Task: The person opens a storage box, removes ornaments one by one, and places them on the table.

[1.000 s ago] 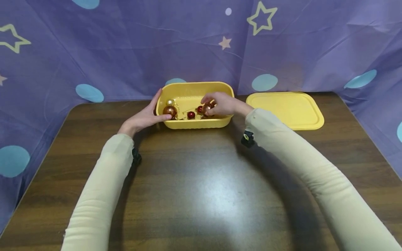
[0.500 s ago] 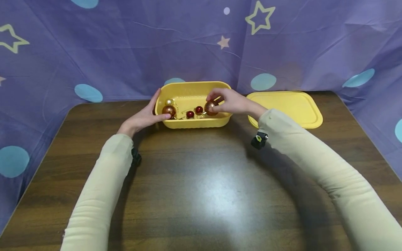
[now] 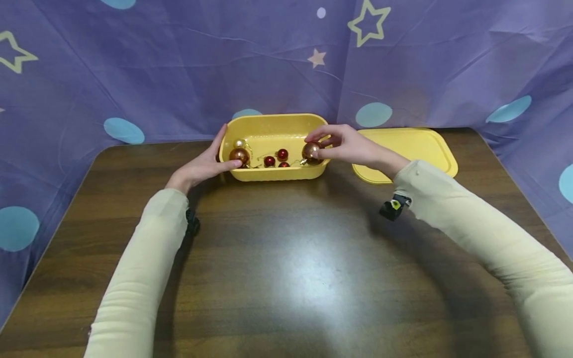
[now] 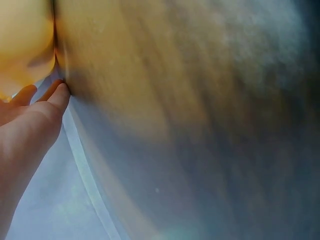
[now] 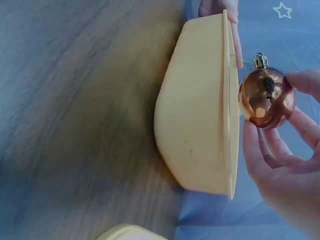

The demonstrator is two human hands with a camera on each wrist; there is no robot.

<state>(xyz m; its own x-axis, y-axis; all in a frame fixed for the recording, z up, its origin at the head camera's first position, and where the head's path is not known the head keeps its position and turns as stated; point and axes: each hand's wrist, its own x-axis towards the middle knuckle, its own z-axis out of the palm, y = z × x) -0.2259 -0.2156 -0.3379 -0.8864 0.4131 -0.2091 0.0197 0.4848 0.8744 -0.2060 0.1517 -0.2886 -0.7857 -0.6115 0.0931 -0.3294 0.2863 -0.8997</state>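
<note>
A yellow plastic box stands at the back of the table. My left hand holds its left end, thumb over the rim and fingers along the outer wall. My right hand pinches a shiny copper Christmas ball between thumb and fingertips, at the box's right rim; its metal cap shows in the right wrist view. Inside the box lie another copper ball, a small gold ball and small red balls. The left wrist view shows only part of the left hand and the box.
A yellow lid lies flat to the right of the box, partly behind the right forearm. The brown wooden table spreads out in front. A purple curtain with stars and dots hangs directly behind the table.
My right hand has lifted the copper ball from among the others and moved it right to the box's rim. A third red ball has come into sight. The left hand keeps its hold.
</note>
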